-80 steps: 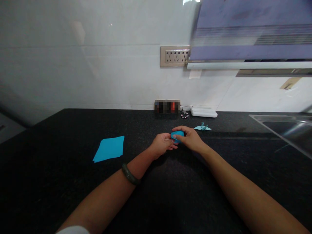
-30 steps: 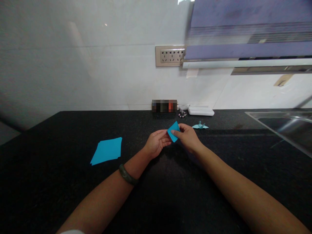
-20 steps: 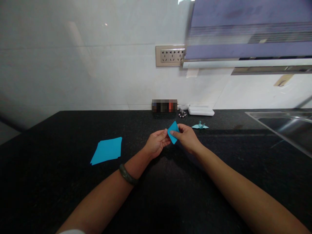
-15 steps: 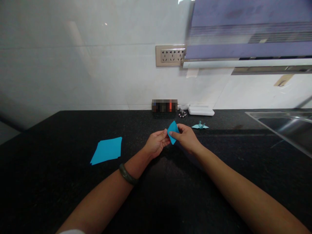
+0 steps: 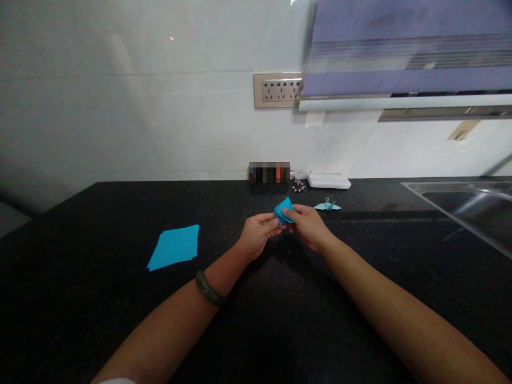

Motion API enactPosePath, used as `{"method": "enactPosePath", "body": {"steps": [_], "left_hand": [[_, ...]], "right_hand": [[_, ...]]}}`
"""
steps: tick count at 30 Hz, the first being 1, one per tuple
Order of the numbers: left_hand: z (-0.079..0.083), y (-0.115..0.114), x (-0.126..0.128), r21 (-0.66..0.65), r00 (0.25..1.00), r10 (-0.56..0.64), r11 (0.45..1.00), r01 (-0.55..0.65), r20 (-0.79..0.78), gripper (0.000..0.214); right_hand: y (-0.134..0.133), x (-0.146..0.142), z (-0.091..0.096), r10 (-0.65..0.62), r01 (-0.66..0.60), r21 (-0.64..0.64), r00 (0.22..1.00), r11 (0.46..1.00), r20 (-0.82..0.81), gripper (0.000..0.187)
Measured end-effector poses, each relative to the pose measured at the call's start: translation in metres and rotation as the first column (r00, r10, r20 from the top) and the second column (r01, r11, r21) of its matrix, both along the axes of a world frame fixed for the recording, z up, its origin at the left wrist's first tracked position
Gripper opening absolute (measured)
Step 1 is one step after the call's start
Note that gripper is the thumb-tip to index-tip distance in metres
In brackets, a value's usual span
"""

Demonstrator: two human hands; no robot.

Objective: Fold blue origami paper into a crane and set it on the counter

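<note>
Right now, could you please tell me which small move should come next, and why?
I'd probably press the folded blue paper flat: its lower edge looks bowed, the right hand has its thumb on it, and the left hand holds its lower left.

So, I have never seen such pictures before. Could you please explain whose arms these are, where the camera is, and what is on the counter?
There is no machine: these are a person's two bare hands. One camera, worn on the head, takes every picture, looking forward and down, so the arms reach in from below. The left hand and right hand together hold a small folded blue paper. On the black counter, to the left, lie blue sheets in a stack. Beyond the right hand sits a pale folded paper bird. Near the wall are a long white object and a pixelated thing I cannot identify.
</note>
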State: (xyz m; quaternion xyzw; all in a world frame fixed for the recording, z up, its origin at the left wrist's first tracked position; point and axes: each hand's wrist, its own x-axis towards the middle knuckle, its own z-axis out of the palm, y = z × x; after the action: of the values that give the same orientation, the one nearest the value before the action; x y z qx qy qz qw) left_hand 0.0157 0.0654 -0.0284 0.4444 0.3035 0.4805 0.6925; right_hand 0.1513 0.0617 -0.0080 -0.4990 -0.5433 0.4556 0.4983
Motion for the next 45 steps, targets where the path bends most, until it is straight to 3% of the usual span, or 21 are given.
{"method": "enactPosePath", "body": {"steps": [3,5,8,11,16,23,30,39,45], "left_hand": [[0.000,0.001,0.001,0.007,0.991,0.117,0.993,-0.116,-0.069,0.020],[0.000,0.002,0.002,0.027,0.972,0.192,0.981,-0.190,-0.135,0.020],[-0.002,0.004,0.004,0.094,0.931,0.285,0.958,-0.270,-0.229,0.019],[-0.003,0.003,0.006,0.154,0.908,0.328,0.943,-0.296,-0.262,0.016],[-0.005,0.002,0.006,0.211,0.905,0.310,0.944,-0.255,-0.291,0.015],[-0.009,0.003,0.005,0.260,0.893,0.302,0.940,-0.221,-0.334,0.015],[-0.010,0.003,0.004,0.324,0.868,0.319,0.925,-0.198,-0.380,0.014],[-0.008,0.002,0.003,0.312,0.868,0.308,0.931,-0.190,-0.389,0.014],[-0.005,0.002,0.003,0.208,0.908,0.269,0.956,-0.209,-0.322,0.012]], "right_hand": [[0.000,0.003,0.002,-0.087,0.083,0.086,0.995,0.993,0.041,0.029],[-0.001,0.007,0.005,-0.186,0.145,0.264,0.973,0.953,0.135,0.035],[-0.002,0.012,0.006,-0.226,0.002,0.506,0.896,0.862,0.382,0.033],[-0.001,0.013,-0.001,-0.251,-0.115,0.560,0.807,0.821,0.534,0.020],[0.003,0.010,-0.013,-0.218,-0.070,0.507,0.847,0.859,0.485,0.013],[0.006,0.012,-0.012,-0.099,-0.065,0.382,0.914,0.922,0.393,0.011],[0.005,0.012,-0.010,-0.026,-0.092,0.335,0.944,0.938,0.330,0.010],[0.004,0.011,-0.010,-0.009,-0.088,0.309,0.954,0.947,0.301,0.011],[0.004,0.011,-0.011,-0.006,-0.122,0.341,0.937,0.932,0.350,0.013]]}}
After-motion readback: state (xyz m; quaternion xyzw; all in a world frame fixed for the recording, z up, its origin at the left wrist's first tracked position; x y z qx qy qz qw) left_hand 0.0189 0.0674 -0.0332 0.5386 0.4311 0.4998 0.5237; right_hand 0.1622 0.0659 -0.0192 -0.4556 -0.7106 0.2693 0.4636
